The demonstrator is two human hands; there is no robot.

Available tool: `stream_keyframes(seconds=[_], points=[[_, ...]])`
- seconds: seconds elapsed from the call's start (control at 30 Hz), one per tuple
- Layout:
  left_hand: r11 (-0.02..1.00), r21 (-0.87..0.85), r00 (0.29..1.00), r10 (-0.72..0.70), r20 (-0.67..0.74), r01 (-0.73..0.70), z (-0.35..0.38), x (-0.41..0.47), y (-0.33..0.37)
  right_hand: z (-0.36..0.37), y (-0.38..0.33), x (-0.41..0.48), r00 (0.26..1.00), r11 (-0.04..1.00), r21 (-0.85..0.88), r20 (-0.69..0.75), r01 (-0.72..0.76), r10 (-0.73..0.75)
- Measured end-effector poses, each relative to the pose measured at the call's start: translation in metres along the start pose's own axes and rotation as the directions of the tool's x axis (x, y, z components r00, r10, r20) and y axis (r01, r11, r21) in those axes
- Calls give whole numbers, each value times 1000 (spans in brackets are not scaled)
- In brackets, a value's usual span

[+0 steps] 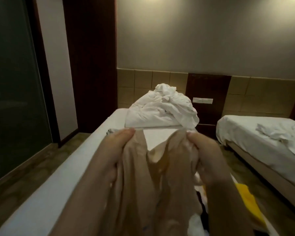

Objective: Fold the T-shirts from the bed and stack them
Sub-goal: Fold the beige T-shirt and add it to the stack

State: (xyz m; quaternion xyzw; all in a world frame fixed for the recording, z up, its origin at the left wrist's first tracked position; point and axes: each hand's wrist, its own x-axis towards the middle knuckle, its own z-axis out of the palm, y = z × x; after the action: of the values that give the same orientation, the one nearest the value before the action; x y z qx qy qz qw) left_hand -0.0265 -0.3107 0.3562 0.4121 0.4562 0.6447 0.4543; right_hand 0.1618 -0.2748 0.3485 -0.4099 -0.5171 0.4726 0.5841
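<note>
Left hand: the left hand (pixel 109 155) was raised in front of the camera, thumb on top, fingers curled round one upper edge of the beige T-shirt (pixel 143 193) and gripping it.
Right hand: the right hand (pixel 209 150) was at about the same height, closed on a bunched handful of the shirt's other upper edge.
Beige T-shirt: it was held up off the bed between the two hands, sagging in a V between them and hanging in loose folds toward the camera; it filled the lower middle of the view.
Bed: the near bed (pixel 58 176), covered in a white sheet, ran away from the camera below the hands.
Bedding pile: a crumpled heap of white bedding (pixel 162 108) sat at the far end of that bed, against the wall.
Other clothes: a yellow garment (pixel 243 198) lay low on the right, just beside the right forearm, with white and dark cloth (pixel 201 198) next to it; what these pieces were could not be told. A bit of grey fabric (pixel 110 131) showed just past the left thumb.
Second bed: another bed (pixel 262 142) with a rumpled white sheet stood to the right, well apart across a strip of floor.
Wall: a tiled headboard panel (pixel 143 82) and a pale switch plate (pixel 202 100) were behind the beds.
Left side: a dark glass panel (pixel 12 82) stood beside the near bed.
</note>
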Motion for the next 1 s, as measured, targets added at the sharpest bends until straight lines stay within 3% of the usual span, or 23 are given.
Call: stream_keyframes(seconds=[0.07, 0.13, 0.3, 0.43, 0.53, 0.7, 1.0], points=[[1000, -21, 984, -1, -180, -3, 8, -14, -26, 14, 20, -18, 999, 999, -45, 13, -29, 29], [992, 112, 967, 78, -242, -52, 14, -27, -41, 30, 30, -30, 1000, 989, -145, 13, 12, -10], [918, 323, 939, 298, -172, -232, 18, -40, -48, 54, 28, -44, 999, 989, -145, 29, 28, -24], [860, 393, 907, 402, -127, -326, 19, -46, -50, 64, 28, -50, 996, 991, -110, -17, 82, -85], [805, 470, 887, 453, -92, -363, 19, -47, -56, 70, 35, -51, 997, 997, -64, -64, 45, -49], [805, 463, 875, 470, -114, -372, 22, -47, -55, 73, 33, -54, 1000, 1000, 25, 28, -11, 11], [838, 428, 897, 425, -125, -337, 16, -42, -56, 66, 26, -53, 989, 999, -26, 142, -44, 48]])
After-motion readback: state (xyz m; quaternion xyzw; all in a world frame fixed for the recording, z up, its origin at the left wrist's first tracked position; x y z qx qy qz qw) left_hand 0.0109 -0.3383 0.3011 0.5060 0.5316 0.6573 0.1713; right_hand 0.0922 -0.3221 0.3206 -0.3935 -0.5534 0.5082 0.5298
